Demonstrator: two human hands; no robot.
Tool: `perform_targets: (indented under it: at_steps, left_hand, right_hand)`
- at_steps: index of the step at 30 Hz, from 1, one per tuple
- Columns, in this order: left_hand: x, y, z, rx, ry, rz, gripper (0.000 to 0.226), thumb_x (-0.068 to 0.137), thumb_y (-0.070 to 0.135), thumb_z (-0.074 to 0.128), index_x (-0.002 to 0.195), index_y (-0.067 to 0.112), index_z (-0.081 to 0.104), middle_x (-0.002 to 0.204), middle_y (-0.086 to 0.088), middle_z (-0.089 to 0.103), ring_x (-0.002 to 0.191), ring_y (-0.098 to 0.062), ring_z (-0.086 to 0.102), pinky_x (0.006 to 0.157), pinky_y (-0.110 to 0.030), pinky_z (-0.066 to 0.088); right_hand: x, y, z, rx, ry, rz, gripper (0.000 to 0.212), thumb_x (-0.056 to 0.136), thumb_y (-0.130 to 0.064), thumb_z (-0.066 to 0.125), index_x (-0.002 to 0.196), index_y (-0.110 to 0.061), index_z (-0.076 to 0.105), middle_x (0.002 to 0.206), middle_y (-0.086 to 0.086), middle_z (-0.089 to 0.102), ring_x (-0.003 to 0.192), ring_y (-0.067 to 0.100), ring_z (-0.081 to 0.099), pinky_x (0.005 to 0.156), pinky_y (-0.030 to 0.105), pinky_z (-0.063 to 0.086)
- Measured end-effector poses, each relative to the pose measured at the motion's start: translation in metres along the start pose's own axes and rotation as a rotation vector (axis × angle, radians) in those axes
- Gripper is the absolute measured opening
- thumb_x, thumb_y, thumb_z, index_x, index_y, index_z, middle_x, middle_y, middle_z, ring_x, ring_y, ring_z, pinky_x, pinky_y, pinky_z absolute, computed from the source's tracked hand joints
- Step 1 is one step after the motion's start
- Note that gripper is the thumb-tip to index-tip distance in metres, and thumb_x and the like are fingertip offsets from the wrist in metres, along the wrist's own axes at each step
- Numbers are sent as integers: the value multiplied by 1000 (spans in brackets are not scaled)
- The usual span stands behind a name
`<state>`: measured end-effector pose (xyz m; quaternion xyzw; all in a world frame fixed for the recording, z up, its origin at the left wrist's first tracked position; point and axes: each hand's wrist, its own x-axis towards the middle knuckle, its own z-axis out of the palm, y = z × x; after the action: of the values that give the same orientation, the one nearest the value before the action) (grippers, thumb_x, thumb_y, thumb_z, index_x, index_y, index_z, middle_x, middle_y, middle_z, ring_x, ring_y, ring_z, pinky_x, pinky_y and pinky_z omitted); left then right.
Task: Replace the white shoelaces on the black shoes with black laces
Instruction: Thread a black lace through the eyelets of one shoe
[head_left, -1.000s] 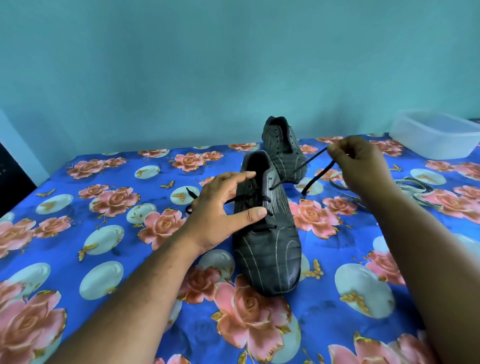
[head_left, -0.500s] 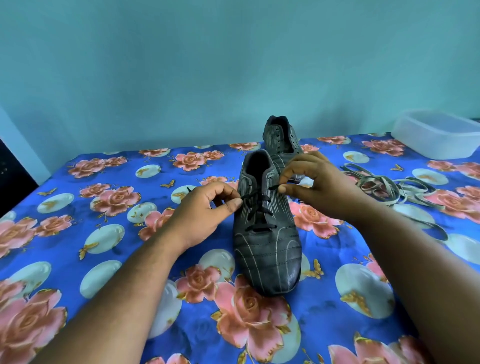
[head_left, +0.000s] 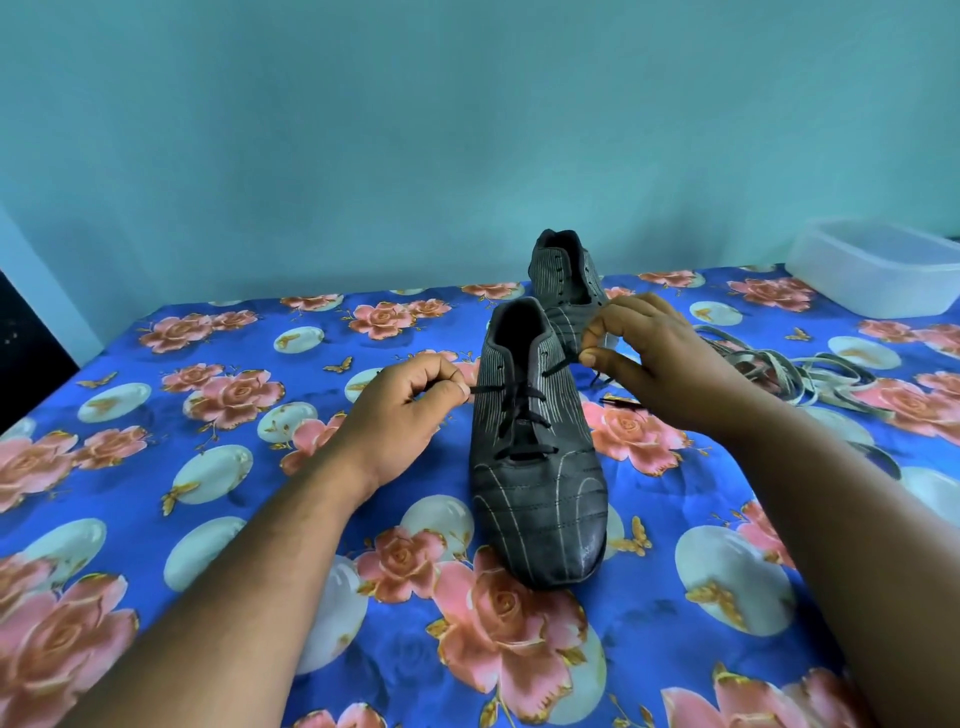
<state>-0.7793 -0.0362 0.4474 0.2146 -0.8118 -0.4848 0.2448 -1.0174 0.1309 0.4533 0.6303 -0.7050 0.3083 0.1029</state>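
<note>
A black shoe (head_left: 540, 499) with pale stripes stands toe toward me in the middle of the flowered cloth. A black lace (head_left: 522, 415) crosses its lower eyelets. My left hand (head_left: 405, 410) pinches the lace's left end beside the shoe. My right hand (head_left: 654, 364) pinches the right end just off the shoe's upper right edge. A second black shoe (head_left: 563, 270) without a lace stands right behind the first. The removed white laces (head_left: 779, 374) lie in a loose heap to the right, partly behind my right hand.
A translucent plastic box (head_left: 878, 267) sits at the far right corner. The blue cloth with pink roses (head_left: 208, 467) covers the whole surface, which ends at a teal wall behind. A dark gap shows at the far left edge.
My right hand came in from the far right, where it held the lace stretched out, to the shoe's upper right. My left hand left the shoe's side and now pinches the left lace end.
</note>
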Motion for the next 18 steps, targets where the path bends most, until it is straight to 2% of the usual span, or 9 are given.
perform_targets:
  at_steps: [2,4,5,7,8,10,12,15,18]
  left_hand:
    - [-1,-1,2,13,5,44,10,98,20,64,88,18,64,78,27,63,72,8,56,84,-29,45]
    - [0,-5,4,143,43,186,14,92,36,73,92,25,64,97,22,63,91,2,57,85,-26,42]
    - [1,-7,6,209,60,252,18,88,45,72,93,29,65,102,18,61,100,-3,55,90,-28,42]
    - [1,-7,11,264,92,309,24,82,55,67,96,36,68,106,18,59,112,-7,54,101,-43,43]
    - [2,-7,13,273,118,319,26,81,58,65,99,39,68,106,19,58,113,-8,54,102,-50,42]
    - [3,-7,17,273,164,338,26,81,60,64,101,43,68,105,18,58,112,-11,55,100,-55,42]
    - [3,-6,20,256,185,343,27,81,60,64,100,42,68,104,17,58,109,-13,57,98,-56,44]
    - [4,-3,24,241,195,327,24,80,59,63,92,39,69,101,16,59,106,-12,57,97,-55,44]
    - [5,-1,30,201,190,278,23,78,57,61,78,35,67,95,14,61,103,-15,59,97,-52,45]
  right_hand:
    - [0,-4,1,37,-6,6,13,97,-48,54,98,-35,56,100,-22,55,106,17,48,95,49,44]
    - [1,-9,1,94,3,12,23,96,-50,57,105,-30,61,104,-17,61,110,16,51,98,44,44]
    - [1,-11,1,108,7,3,28,96,-52,58,108,-28,64,106,-15,63,112,17,52,99,42,44]
    - [2,-14,2,107,6,-35,31,95,-54,59,109,-28,68,105,-14,64,111,18,55,99,41,45]
    - [3,-16,3,102,0,-51,30,94,-54,59,107,-29,69,104,-14,65,110,18,55,98,42,45]
    - [4,-18,5,95,-8,-62,25,94,-51,61,103,-30,70,101,-17,65,108,19,55,96,42,46]
    - [5,-18,7,98,-10,-65,16,94,-44,65,99,-29,70,97,-17,64,105,18,55,94,39,46]
    - [5,-21,7,153,-35,-24,5,95,-33,71,94,-28,69,93,-16,63,102,12,54,90,27,44]
    - [5,-26,7,192,-47,34,8,95,-32,67,90,-25,66,91,-16,63,100,7,54,86,21,40]
